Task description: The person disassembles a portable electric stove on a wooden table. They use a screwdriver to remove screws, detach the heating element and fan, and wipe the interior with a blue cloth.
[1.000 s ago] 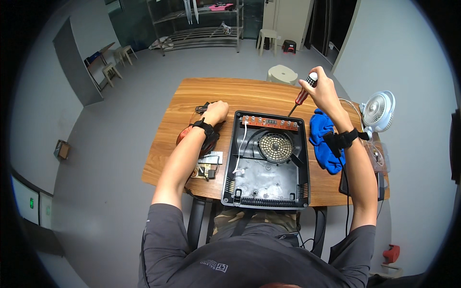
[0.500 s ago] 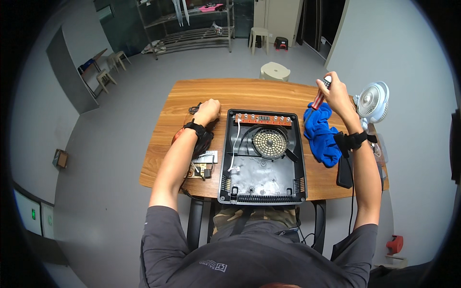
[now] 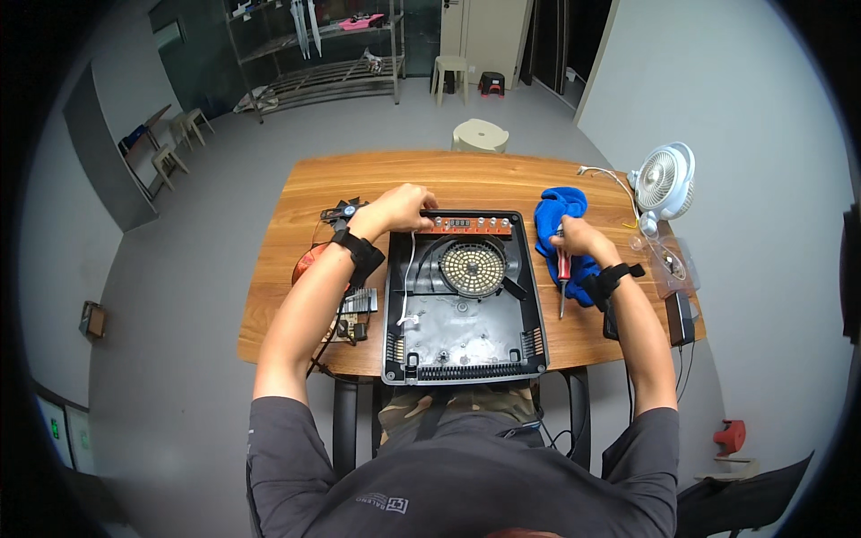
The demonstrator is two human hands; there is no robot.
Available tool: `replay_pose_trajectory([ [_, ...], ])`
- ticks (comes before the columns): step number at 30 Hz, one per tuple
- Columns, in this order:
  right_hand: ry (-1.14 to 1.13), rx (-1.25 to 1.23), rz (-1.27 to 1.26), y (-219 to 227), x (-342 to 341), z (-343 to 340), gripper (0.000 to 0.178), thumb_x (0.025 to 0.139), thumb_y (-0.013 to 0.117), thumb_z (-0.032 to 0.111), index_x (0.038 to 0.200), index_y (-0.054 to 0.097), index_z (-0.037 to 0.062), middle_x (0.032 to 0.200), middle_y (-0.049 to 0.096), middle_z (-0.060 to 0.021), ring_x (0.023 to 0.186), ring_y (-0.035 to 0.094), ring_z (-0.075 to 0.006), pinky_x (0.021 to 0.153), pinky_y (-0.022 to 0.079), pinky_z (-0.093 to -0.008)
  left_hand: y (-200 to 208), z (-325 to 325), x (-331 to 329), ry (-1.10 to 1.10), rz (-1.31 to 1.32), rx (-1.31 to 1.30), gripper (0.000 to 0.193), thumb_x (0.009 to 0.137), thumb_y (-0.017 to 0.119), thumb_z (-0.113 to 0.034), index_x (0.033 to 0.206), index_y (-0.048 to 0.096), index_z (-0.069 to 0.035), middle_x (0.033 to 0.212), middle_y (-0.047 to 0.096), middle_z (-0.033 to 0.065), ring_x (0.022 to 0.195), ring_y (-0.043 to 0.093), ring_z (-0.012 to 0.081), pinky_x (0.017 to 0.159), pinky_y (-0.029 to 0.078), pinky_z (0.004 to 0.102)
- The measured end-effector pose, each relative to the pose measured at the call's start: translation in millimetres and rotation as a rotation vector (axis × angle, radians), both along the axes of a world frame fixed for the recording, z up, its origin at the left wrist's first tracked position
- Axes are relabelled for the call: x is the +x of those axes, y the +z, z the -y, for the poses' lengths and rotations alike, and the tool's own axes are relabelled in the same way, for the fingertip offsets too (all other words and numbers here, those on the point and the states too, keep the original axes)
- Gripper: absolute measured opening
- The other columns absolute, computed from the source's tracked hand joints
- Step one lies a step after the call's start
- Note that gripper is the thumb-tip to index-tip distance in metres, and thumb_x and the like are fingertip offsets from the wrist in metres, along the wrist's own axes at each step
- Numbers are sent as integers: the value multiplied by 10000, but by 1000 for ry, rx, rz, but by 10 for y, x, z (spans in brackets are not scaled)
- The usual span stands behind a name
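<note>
A black plastic appliance housing [image 3: 462, 334] lies open side up at the table's near edge. Across its far end runs an orange-red circuit board [image 3: 466, 225] with a small display and several round buttons; a white cable [image 3: 411, 278] trails from the board's left end. My left hand [image 3: 402, 210] grips the housing's far left corner, thumb by the board and fingers over the rim. To the right, my right hand [image 3: 585, 240] is closed around a screwdriver [image 3: 563, 266] with a red-and-white handle, its shaft pointing down toward the table. Inside the housing sits a round perforated grille [image 3: 473, 269].
Beneath and beside my right hand lies a blue cloth [image 3: 558, 204]. A small fan [image 3: 664, 179], a clear box [image 3: 671, 269] and a black adapter [image 3: 680, 320] occupy the right side. Left of the housing are a component board [image 3: 345, 330], a copper-red coil [image 3: 308, 262] and dark parts.
My left hand has come from the table's left side onto the housing's far corner. My right hand has lowered the screwdriver, turning its tip downward. The view has shifted slightly right.
</note>
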State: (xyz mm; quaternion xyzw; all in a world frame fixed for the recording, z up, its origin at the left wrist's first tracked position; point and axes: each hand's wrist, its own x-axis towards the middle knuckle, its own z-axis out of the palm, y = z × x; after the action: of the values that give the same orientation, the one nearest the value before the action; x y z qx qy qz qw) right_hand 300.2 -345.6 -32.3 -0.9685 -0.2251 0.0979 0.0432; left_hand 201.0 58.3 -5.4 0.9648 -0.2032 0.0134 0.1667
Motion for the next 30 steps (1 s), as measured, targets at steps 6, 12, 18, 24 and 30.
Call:
replay_pose_trajectory([
  [6,-28,4,-61,-173,-41,-107,586,893,741,419,1157,576,-77,1096,686,-318,1086,668,-433,900,544,-462,-92,86,-47,50,-12,122,462,745,855,-209,1150,711,-41,1133,665,133,1099,650,352,913,545,445],
  [12,-48,52,-56,-331,-39,-163,659,868,763,455,1145,552,-104,1081,684,-326,1052,674,-438,890,544,-453,-145,196,-116,54,55,186,383,744,848,-184,1077,707,-57,1064,655,108,1045,669,333,871,559,447],
  [18,-10,15,28,-320,-138,-220,676,853,771,494,1102,576,-103,1054,687,-328,1008,676,-458,869,547,-483,-216,214,-106,53,134,194,301,756,815,-128,1025,702,-53,1034,684,90,990,690,319,831,571,434],
  [24,-3,35,247,-46,-273,-377,592,864,755,496,1100,614,-28,1050,681,-257,1030,658,-421,868,543,-483,-171,206,-135,48,154,112,273,749,798,-110,995,702,-41,1016,695,110,985,689,332,824,566,444],
  [30,45,147,208,169,-213,-597,462,878,747,429,1029,666,0,1044,698,-208,1015,668,-381,851,547,-470,54,96,-182,50,211,75,274,754,789,-113,1001,693,-43,1033,693,124,1017,674,356,851,554,459],
])
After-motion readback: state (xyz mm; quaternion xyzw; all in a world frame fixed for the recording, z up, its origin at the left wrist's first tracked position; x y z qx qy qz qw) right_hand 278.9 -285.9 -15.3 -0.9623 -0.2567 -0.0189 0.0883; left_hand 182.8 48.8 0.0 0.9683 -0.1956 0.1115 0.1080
